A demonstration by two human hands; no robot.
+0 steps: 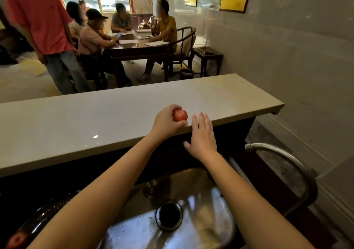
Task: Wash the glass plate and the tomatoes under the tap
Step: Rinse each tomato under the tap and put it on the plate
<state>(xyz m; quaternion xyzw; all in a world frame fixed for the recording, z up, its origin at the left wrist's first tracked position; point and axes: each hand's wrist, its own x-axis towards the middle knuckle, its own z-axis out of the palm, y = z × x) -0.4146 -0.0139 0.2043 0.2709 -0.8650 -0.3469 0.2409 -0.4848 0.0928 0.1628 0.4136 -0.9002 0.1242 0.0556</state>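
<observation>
My left hand (pixel 166 122) grips a small red tomato (pixel 180 115) at the near edge of the raised pale counter (pixel 95 118). Just to the right, my right hand (pixel 201 135) hovers flat with fingers spread, holding nothing, close to the tomato but apart from it. Below my arms lies the steel sink (pixel 191 187) with its dark drain (pixel 169 215). The curved metal tap (pixel 283 157) arches in from the right. A second red tomato (pixel 17 239) lies at the bottom left on a dark glossy surface. The glass plate is not clearly visible.
Beyond the counter, several people sit around a dark wooden table (pixel 138 46) and one person in a red shirt (pixel 42 19) stands at the left. A tiled wall (pixel 287 57) rises on the right.
</observation>
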